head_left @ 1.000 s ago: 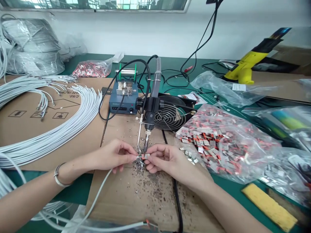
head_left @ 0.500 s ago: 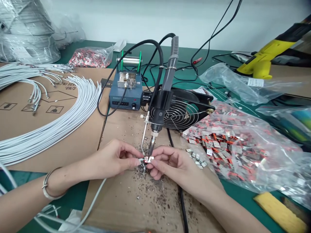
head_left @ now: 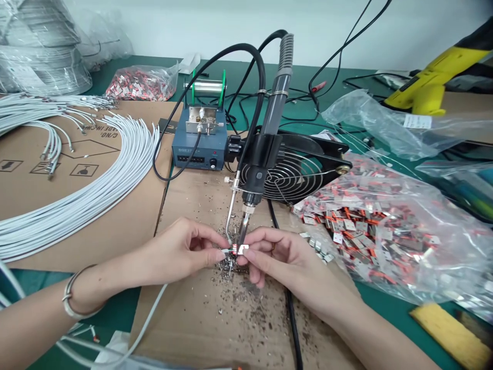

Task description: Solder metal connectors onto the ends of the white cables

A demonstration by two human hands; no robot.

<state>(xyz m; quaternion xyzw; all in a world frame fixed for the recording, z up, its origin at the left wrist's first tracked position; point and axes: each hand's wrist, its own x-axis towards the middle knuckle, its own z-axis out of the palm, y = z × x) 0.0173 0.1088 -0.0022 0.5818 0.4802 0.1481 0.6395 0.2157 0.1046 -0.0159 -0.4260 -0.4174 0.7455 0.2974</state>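
My left hand (head_left: 185,249) pinches the end of a white cable (head_left: 154,308) between thumb and fingertips. Facing it, my right hand (head_left: 285,259) grips a small silver metal plate with a red part (head_left: 243,250) by its edge. The cable's thin wire ends meet the red part, just under the tip of a soldering iron (head_left: 255,180) held upright in a stand. Beside that tip, a thin bent metal tube (head_left: 231,210) points down at the same spot. Whether tip and plate touch, I cannot tell.
A blue solder feeder (head_left: 198,146) with a solder spool (head_left: 208,86) stands behind. Right of it lean a black fan (head_left: 296,177) and a bag of metal plates (head_left: 408,236). Bundled white cables (head_left: 127,174) lie left on cardboard. A yellow sponge (head_left: 449,329) lies front right.
The view has shifted slightly, so the iron and bench items sit a little differently in it. My right hand and the plate are slightly farther right, and more of the red part shows.
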